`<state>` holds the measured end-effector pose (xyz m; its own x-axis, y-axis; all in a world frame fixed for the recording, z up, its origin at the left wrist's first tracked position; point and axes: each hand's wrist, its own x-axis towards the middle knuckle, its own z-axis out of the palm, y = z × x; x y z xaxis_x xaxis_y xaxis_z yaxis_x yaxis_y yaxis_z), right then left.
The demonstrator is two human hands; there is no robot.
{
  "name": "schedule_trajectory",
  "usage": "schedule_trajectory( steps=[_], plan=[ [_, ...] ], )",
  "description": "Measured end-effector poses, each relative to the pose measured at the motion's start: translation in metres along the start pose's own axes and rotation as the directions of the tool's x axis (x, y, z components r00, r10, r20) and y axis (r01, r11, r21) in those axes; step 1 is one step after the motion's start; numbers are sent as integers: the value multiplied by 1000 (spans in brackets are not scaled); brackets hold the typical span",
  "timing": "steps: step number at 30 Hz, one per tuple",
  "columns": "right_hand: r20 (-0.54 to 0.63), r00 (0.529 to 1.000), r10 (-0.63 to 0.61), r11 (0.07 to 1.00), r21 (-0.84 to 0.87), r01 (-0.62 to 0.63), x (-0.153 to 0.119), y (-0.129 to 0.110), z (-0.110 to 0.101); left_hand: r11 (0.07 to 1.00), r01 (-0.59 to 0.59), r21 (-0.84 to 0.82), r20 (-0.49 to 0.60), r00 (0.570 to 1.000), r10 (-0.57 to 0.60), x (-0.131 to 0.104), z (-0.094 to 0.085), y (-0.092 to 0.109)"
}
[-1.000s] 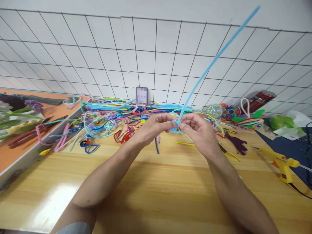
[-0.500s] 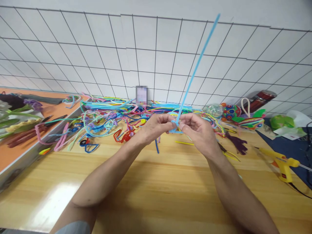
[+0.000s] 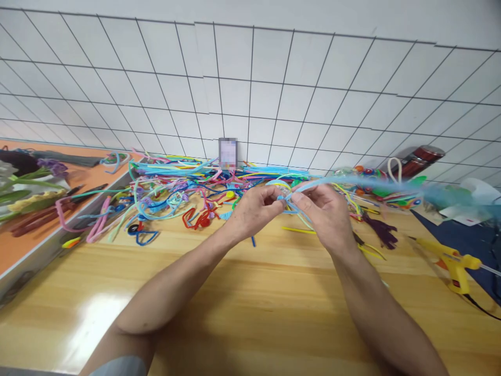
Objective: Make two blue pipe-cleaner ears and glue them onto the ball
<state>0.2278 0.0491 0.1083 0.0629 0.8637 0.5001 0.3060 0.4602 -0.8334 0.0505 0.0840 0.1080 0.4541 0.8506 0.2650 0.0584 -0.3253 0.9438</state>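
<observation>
Between my hands is a light-blue pipe cleaner (image 3: 288,197), bent and twisted at its near part. My left hand (image 3: 259,208) pinches the twisted part between thumb and fingers. With thumb and fingertips my right hand (image 3: 323,207) grips the same pipe cleaner close beside it. Its long free end stretches out to the right past my right hand and is smeared by motion. The fingertips partly cover the twisted section. Behind my hands lies a heap of coloured pipe cleaners (image 3: 156,203).
A yellow glue gun (image 3: 456,263) lies at the right with its cable. A dark red flask (image 3: 420,162) rests by the tiled wall. A small card (image 3: 227,153) stands at the back. Pliers (image 3: 43,211) and craft flowers (image 3: 27,196) occupy the orange surface at left.
The pipe cleaner's long free end has swung from pointing up to lying out toward the right. Both hands stay close together in nearly the same place, still pinching it.
</observation>
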Motion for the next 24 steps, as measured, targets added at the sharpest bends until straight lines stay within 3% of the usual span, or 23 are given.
schedule_trajectory(
  steps=[3,5,10,16,18,22,24],
  plan=[
    [-57,993,-106,984,-152,97,-4,-1,3,1000,-28,-3,-89,996,28,0,1,-1],
    [-63,967,-249,934,-282,222,-7,-1,5,999,-27,-36,-135,991,22,1,1,-2],
    [29,815,-578,715,-463,524,-9,2,14,980,-12,-199,-197,980,-28,1,-1,0],
    [69,700,-711,544,-577,609,-9,13,16,930,11,-368,-144,987,-69,2,-8,8],
    [61,691,-720,535,-586,609,-9,17,14,915,21,-403,-123,989,-77,3,-10,8],
    [50,729,-682,570,-589,573,-9,22,13,863,52,-502,-56,994,-93,4,-12,7],
    [48,724,-688,573,-575,583,-8,24,13,847,54,-529,-40,995,-88,4,-12,7]
  ],
)
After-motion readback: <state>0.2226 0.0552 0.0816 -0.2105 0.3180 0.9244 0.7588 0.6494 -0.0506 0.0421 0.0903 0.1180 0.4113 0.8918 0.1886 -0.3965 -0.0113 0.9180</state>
